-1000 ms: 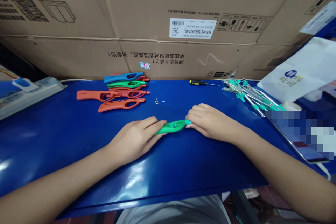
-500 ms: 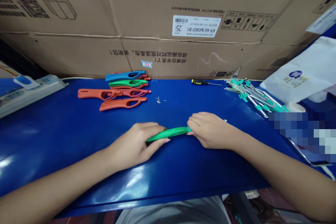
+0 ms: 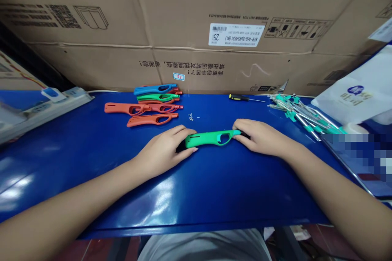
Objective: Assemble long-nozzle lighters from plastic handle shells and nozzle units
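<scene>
A green utility lighter (image 3: 203, 139) lies nearly level between my hands, its flat side, slot and blue-green trigger facing up. My left hand (image 3: 167, 144) is closed around the handle end at the left, with the thumb below and the fingers above. At the right, my right hand (image 3: 259, 136) pinches the narrow teal neck, and its fingers hide what extends beyond it. Behind my left hand lie several more lighter bodies: a blue one (image 3: 150, 89), a green one (image 3: 150, 97) and an orange one (image 3: 142, 120) among them.
A black and yellow screwdriver (image 3: 239, 97) lies by the large cardboard box (image 3: 183, 8). Several metal rods with teal parts (image 3: 301, 116) are piled at the right, near a white bag (image 3: 358, 85). A power strip (image 3: 61, 104) stands at the left on the blue table (image 3: 196, 195).
The green lighter has been turned from its narrow edge to its flat side, showing the trigger. Both hands have moved slightly away from me with it. The camera view has shifted a little.
</scene>
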Tool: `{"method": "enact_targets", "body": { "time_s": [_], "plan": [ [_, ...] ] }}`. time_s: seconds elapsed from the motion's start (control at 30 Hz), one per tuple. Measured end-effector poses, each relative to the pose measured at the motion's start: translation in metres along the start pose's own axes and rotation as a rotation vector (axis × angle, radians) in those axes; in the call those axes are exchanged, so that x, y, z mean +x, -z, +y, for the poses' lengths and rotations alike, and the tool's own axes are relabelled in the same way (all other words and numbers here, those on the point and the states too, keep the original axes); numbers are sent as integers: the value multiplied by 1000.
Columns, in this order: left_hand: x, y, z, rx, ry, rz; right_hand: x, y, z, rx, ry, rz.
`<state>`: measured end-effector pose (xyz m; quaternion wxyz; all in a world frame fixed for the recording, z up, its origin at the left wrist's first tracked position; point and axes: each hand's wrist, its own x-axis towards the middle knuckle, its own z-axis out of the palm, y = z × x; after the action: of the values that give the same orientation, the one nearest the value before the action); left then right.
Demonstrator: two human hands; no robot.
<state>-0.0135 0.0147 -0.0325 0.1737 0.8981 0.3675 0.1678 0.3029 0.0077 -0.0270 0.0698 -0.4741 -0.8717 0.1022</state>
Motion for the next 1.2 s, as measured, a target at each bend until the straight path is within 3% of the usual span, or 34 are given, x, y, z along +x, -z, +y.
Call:
{"method": "enact_targets", "body": {
  "time_s": [0.23, 0.33, 0.43, 0.57, 0.77, 0.87, 1.0, 1.13, 1.2],
  "plan": [
    [-2, -5, 1, 24, 40, -47, -2, -2, 3, 170, 52, 28],
    [-3, -6, 0, 38, 31, -58, 3, -2, 12, 221, 54, 100],
    [-3, -4, 0, 38, 27, -70, 16, -2, 31, 67, -70, 243],
    [-5, 0, 4, 25, 33, -116, 39, 6, 62, -110, -223, 310],
    [-7, 1, 5, -37, 39, -138, 71, 15, 86, -221, -271, 189],
    [-7, 0, 6, -73, 41, -131, 81, 15, 81, -259, -292, 150],
    [-8, 0, 10, -84, 28, -135, 83, 20, 54, -304, -279, 188],
    [-9, -2, 12, -65, -2, -130, 81, 24, 18, -237, -260, 399],
    [-9, -3, 13, -55, -9, -127, 82, 21, 4, 93, -197, 628]
  ]
}}
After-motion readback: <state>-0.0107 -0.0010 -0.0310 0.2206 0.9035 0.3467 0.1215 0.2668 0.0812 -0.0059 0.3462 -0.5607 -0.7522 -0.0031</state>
